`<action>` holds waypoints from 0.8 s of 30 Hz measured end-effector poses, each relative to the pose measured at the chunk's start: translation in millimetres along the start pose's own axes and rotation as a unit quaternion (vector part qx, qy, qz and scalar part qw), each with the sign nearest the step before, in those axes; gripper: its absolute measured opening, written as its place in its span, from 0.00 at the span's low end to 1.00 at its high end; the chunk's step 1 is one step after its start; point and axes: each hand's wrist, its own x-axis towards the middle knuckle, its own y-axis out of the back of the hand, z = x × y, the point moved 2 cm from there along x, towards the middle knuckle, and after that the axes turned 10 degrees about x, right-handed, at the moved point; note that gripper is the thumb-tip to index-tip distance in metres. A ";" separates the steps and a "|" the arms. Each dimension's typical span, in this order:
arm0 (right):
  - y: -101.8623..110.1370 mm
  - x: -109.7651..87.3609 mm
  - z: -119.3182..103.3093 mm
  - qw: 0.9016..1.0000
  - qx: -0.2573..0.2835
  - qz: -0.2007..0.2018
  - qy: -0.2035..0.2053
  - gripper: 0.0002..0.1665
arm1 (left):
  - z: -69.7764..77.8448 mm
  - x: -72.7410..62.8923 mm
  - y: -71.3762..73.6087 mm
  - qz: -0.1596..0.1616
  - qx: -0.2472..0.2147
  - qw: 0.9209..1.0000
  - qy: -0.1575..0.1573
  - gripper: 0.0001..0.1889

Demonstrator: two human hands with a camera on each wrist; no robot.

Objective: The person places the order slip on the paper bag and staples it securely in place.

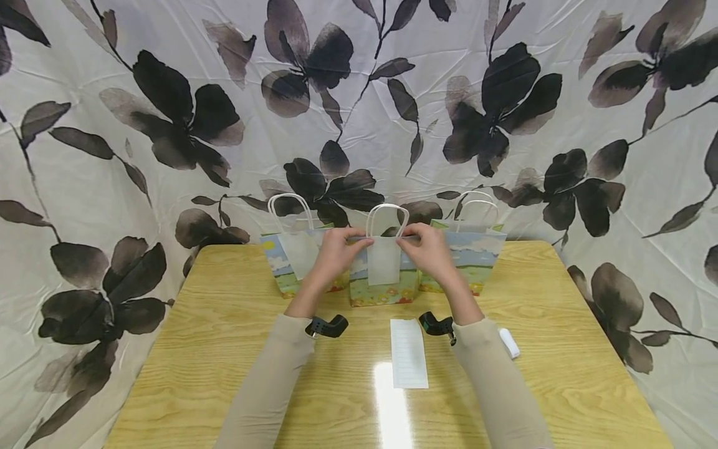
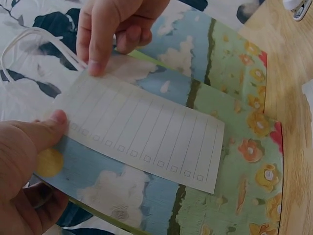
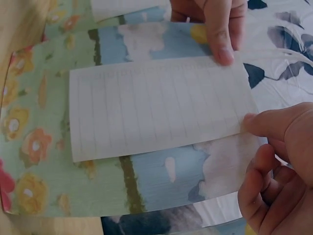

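Observation:
A small paper gift bag [image 1: 383,296], painted with sky, clouds and flowers, stands upright in the middle with white handles [image 1: 387,207] raised. Flat on its front lies a lined checklist slip [image 1: 384,265], its column of small boxes visible in the left wrist view. My left hand [image 1: 335,251] pinches the slip's top left corner at the bag's rim, thumb in front. At the top right corner, my right hand [image 1: 430,251] does the same, its thumb [image 3: 257,122] on the paper's edge. The fingers behind the rim are partly hidden.
A similar bag [image 1: 273,249] with a white slip [image 1: 300,255] on its front stands at left. Another matching bag [image 1: 477,249] stands at right. Nearer me lie a lined paper pad [image 1: 408,355] and, beside my right sleeve, a small white object [image 1: 509,343]. Patterned cloth [image 1: 392,125] hangs behind the table.

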 end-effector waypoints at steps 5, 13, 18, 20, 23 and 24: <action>-1.2 -1.7 0.1 1.000 0.010 0.000 0.004 0.08 | -0.1 -0.9 0.5 -0.004 -0.002 1.000 0.001 0.09; 13.5 -18.6 -7.3 0.999 0.000 0.020 0.035 0.16 | -0.2 -2.3 -0.9 -0.015 0.004 1.000 0.020 0.10; 38.4 -44.4 -8.6 0.998 0.003 0.039 0.053 0.14 | -0.8 -3.0 -0.9 -0.016 0.003 1.000 0.023 0.10; 50.3 -57.3 -7.4 0.998 0.000 0.041 0.046 0.13 | -0.3 -3.2 -0.5 -0.014 0.005 1.000 0.021 0.10; 67.9 -77.6 -1.8 0.999 -0.014 0.043 0.023 0.10 | -0.3 -3.6 -0.2 -0.014 0.008 1.000 0.021 0.11; 73.4 -84.4 1.1 0.999 -0.023 0.047 0.016 0.10 | -0.3 -3.7 0.0 -0.014 0.008 1.000 0.022 0.11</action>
